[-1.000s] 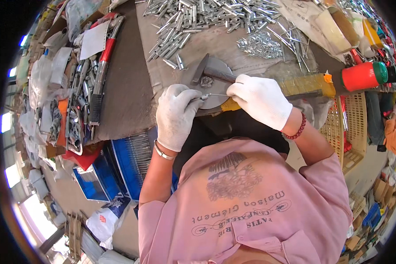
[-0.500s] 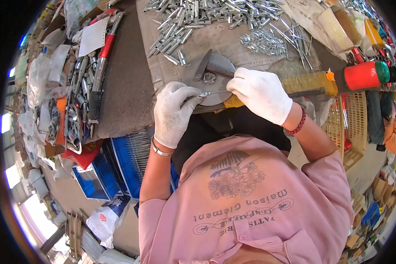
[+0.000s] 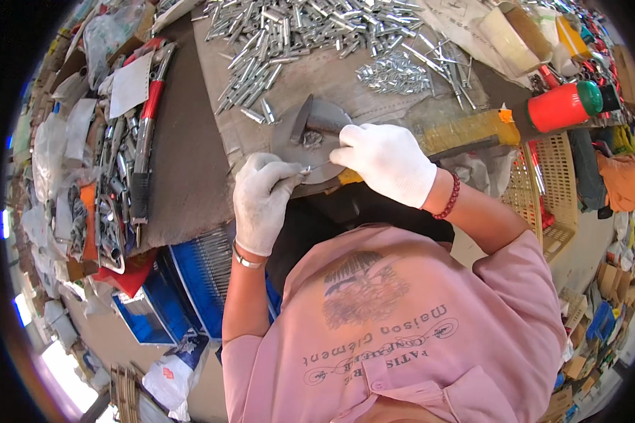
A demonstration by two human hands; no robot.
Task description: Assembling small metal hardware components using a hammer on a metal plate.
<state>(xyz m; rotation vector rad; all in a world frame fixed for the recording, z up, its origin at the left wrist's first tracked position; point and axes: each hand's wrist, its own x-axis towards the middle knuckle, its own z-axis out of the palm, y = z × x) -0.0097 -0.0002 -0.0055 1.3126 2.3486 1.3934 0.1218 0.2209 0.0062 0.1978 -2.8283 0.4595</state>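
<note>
My left hand, in a white knit glove, pinches a small shiny metal pin between thumb and fingertips, above the near edge of a round grey metal plate. My right hand, gloved too, is at the plate's right side with its fingers curled in; what they hold, if anything, is hidden. A hammer rests on the plate, its handle running toward and partly behind my right hand. Beneath the hammer head sits a small metal block.
Beyond the plate lie a heap of metal tubes, a pile of small pins and thin rods. A red jar with a green lid stands right. Tools crowd the left; blue crates and a yellow basket sit below.
The whole view has shifted, with the bench now further left and lower. My right hand has come slightly closer to the plate. The thin rod seen between my hands no longer shows there.
</note>
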